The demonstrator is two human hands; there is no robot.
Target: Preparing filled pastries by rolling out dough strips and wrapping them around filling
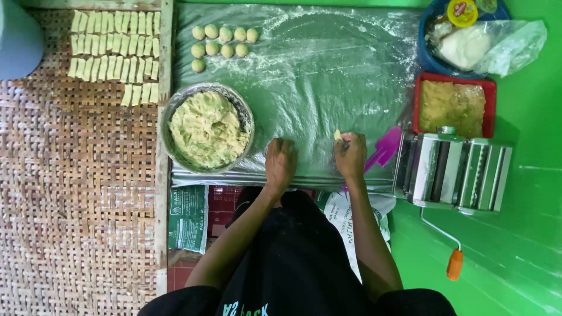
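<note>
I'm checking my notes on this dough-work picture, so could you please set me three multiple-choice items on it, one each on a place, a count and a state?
1. Where is the metal bowl of filling?
A. left of the left hand
B. on the woven mat
C. behind the pasta machine

2. How many dough balls lie on the floured plastic sheet?
A. four
B. nine
C. fifteen

3. What is the right hand doing?
A. turning the crank
B. lying flat and empty
C. pinching a small dough piece

Answers:
1 A, the bowl sits beside that hand on the sheet.
2 B, rows of five, three and one.
3 C, the pale piece shows at its fingertips.
</note>
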